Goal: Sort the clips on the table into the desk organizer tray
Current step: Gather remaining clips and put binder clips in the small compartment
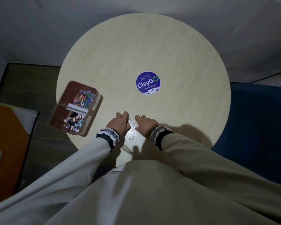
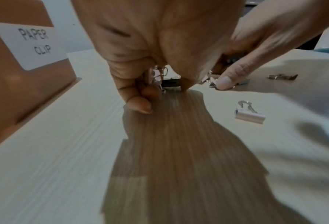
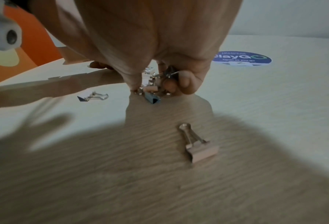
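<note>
A brown organizer tray point(image 1: 88, 127) stands at the table's left edge, with colourful paper clips point(image 1: 84, 97) in its far compartment and binder clips point(image 1: 74, 121) in its near one. Both hands work a small heap of binder clips point(image 1: 131, 119) near the front of the table. My left hand point(image 1: 126, 116) has its fingers curled round a few of them point(image 2: 158, 75), and a black clip point(image 2: 170, 83) lies at its fingertips. My right hand point(image 1: 139, 118) pinches clips by their wire handles point(image 3: 167, 74), above a pink clip point(image 3: 150, 88) and a blue clip point(image 3: 152, 98).
A loose pink binder clip point(image 1: 132, 138) point(image 3: 200, 149) lies nearer my body, and a dark one point(image 3: 92, 96) lies left of the right hand. A round purple sticker point(image 1: 148, 83) marks the table's centre. An orange box point(image 1: 5, 143) stands off the table at left.
</note>
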`<state>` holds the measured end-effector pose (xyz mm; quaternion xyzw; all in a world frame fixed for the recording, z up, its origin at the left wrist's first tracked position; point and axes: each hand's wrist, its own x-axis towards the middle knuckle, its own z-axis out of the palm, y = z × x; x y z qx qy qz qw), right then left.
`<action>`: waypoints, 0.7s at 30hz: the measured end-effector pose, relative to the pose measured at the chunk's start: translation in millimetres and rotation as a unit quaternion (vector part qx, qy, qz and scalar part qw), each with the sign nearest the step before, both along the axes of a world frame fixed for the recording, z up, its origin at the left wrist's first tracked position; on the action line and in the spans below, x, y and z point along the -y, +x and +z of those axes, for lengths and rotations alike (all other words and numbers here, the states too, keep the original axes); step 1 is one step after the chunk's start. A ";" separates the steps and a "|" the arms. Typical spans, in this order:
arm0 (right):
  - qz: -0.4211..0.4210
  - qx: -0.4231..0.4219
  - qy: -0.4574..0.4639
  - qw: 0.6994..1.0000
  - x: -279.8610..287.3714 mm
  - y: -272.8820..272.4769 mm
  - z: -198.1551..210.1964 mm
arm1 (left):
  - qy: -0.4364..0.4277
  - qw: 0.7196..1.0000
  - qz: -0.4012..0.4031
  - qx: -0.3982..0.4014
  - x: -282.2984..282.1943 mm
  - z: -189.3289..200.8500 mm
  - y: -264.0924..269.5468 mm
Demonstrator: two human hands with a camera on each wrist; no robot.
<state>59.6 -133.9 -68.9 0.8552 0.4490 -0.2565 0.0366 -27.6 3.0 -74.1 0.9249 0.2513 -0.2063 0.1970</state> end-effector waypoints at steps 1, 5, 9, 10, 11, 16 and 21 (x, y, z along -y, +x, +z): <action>0.000 0.001 0.003 1.000 0.2 1.0 0.1 | 0.005 1.000 0.002 -0.001 1.4 0.8 0.7; -0.031 -0.020 0.004 0.999 0.7 3.4 4.4 | -0.004 1.000 0.007 -0.023 0.4 4.7 2.3; -0.074 -0.071 -0.009 0.995 1.3 7.3 7.4 | -0.032 0.999 0.015 -0.032 -6.0 6.3 2.5; -0.081 -0.090 -0.011 0.993 1.8 8.5 8.5 | -0.043 0.998 0.019 -0.033 -7.2 7.0 1.9; -0.085 -0.104 -0.010 0.991 2.1 10.3 9.9 | -0.055 0.998 0.023 -0.033 -8.7 6.9 1.0; -0.108 -0.117 0.009 0.987 2.8 20.2 23.1 | -0.096 0.995 0.017 -0.020 -13.3 9.9 -7.6; -0.134 -0.105 0.034 0.985 -3.6 24.0 37.3 | -0.117 0.993 0.019 0.019 -15.4 22.2 -13.0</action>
